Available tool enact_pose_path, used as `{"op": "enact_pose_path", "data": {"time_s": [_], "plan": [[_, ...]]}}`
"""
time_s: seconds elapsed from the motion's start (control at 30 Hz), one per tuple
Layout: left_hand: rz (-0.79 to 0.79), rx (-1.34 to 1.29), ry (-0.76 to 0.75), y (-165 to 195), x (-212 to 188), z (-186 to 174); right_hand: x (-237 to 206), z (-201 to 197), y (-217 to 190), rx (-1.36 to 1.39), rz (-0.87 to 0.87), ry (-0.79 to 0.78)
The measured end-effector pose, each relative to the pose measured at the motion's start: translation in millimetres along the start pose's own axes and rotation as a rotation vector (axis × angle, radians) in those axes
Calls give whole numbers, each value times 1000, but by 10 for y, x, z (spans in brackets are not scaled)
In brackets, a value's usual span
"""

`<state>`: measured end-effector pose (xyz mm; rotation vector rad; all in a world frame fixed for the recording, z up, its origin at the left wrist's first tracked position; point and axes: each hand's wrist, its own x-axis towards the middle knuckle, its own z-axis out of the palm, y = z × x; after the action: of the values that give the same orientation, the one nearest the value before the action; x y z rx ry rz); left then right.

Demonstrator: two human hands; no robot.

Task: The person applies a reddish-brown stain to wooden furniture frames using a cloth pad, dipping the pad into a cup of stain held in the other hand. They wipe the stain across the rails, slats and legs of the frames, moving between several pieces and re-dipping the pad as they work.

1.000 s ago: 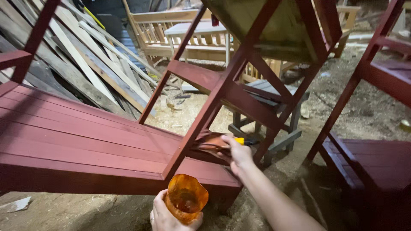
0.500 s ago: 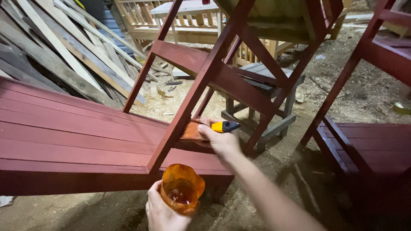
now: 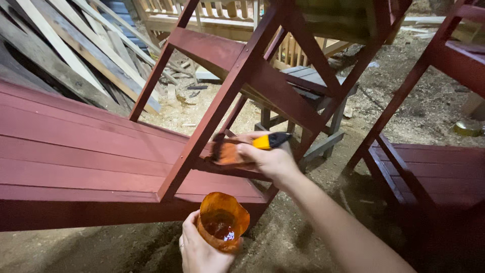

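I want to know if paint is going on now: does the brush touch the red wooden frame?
Touching. In the head view, the paintbrush bristles, held by the right hand, press against the red frame's lower rail, with no gap visible.

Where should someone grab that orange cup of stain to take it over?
Around the upper wall of the orange cup, from the right side: the left hand wraps its lower left, and the crumpled rim is open with liquid inside, so keep it upright.

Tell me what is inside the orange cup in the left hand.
The orange cup in the left hand holds a shallow pool of dark reddish liquid at the bottom, glinting in the light. How deep it is cannot be seen through the tinted, crumpled wall.
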<state>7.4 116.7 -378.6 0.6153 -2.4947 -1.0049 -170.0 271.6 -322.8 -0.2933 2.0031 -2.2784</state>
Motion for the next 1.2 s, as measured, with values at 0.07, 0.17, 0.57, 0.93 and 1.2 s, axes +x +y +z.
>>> {"op": "enact_pose_path", "data": {"time_s": [0.07, 0.17, 0.57, 0.93, 1.2], "plan": [[27, -14, 34, -13, -13, 41, -9, -157, 138, -250, 33, 74], [51, -42, 34, -24, -25, 97, 12, -528, 506, -313, 131, 278], [-5, -68, -21, 204, -173, 286, -135, -739, 769, -668, 94, 192], [-31, -90, -125, 275, -177, 319, -475, -831, 224, -150, 234, 156], [43, -105, -106, 520, -244, 90, -890, -1021, -120, -220, 107, 49]]}}
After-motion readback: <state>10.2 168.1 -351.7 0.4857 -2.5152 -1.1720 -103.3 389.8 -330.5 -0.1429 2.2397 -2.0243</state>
